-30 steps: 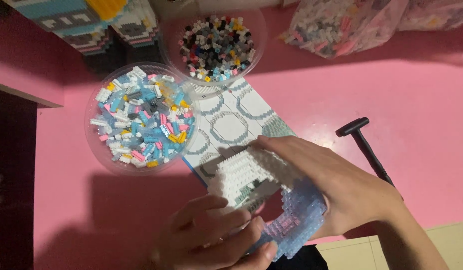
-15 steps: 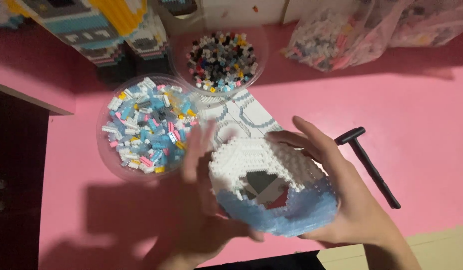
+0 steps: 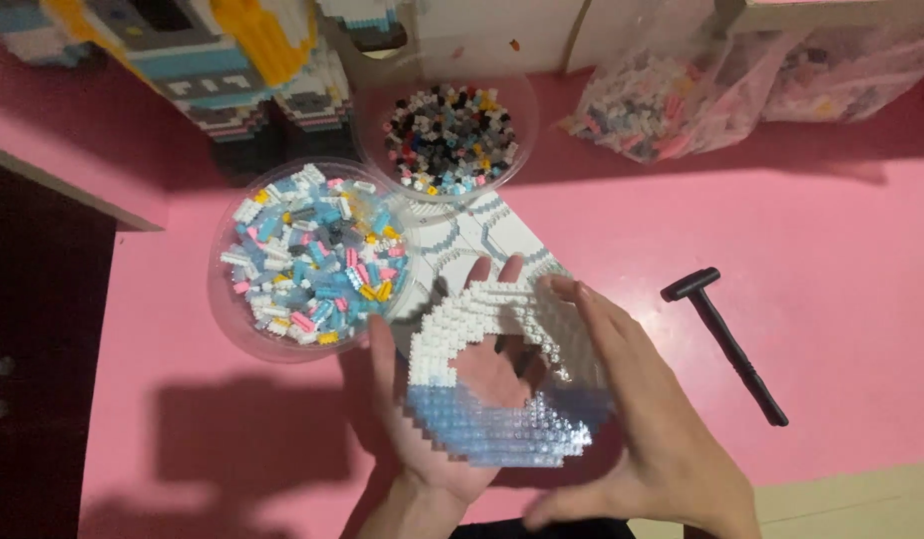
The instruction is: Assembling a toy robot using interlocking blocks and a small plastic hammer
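Fingers of both hands spread: left hand [image 3: 452,399] palm-up under the studded white-and-translucent-blue brick ring [image 3: 502,384], right hand [image 3: 652,429] seemingly cupping its edge.

Ring-shaped brick-built shell [image 3: 502,399], white upper rows fading to translucent blue below, open in the middle, held tilted above a pink table, palm showing through the gap
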